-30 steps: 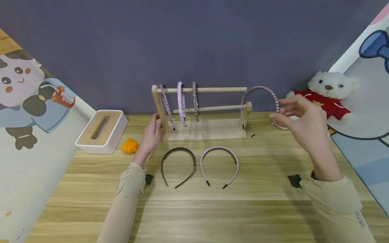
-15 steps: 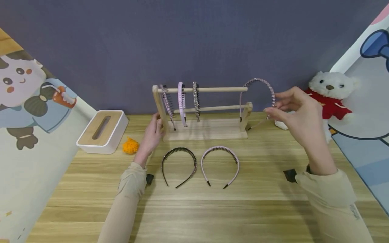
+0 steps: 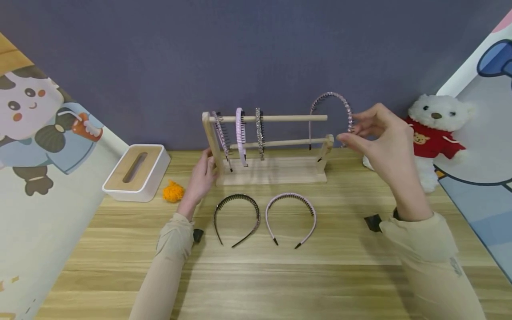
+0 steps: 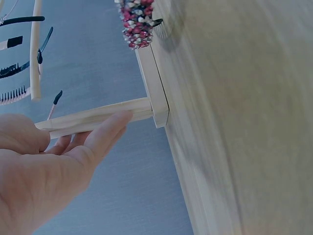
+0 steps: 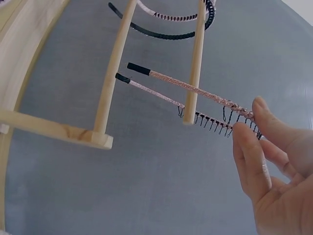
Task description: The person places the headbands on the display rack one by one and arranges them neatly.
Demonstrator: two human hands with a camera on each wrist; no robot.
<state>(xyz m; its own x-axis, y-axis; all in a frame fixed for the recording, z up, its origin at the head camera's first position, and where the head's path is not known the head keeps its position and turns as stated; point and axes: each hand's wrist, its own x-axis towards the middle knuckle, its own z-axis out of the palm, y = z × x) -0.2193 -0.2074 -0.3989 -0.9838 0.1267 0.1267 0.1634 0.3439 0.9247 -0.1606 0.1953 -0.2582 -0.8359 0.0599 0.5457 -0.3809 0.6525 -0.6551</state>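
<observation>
In the head view my right hand [image 3: 386, 144] pinches a pink beaded headband [image 3: 330, 94] near one side, between thumb and fingers. The band arches upright around the right tip of the upper bar [image 3: 296, 118]; in the right wrist view its two legs [image 5: 171, 81] lie on either side of that bar. My left hand [image 3: 201, 177] holds the left upright of a wooden headband rack [image 3: 272, 178]. Three more hang toward the rack's left: a pink one [image 3: 221, 133], a lilac one [image 3: 240, 133] and a glittering silver one [image 3: 260, 131].
On the table in front of the rack lie a black headband [image 3: 237, 196] and a pale pink headband [image 3: 290, 194]. A tissue box [image 3: 138, 171] and an orange fluffy ball [image 3: 173, 192] stand left. At the right sits a white teddy bear [image 3: 430, 135] in a red top.
My right hand has moved left and upward, bringing the beaded headband over the upper bar's right end. My left hand has stayed at the rack's upright.
</observation>
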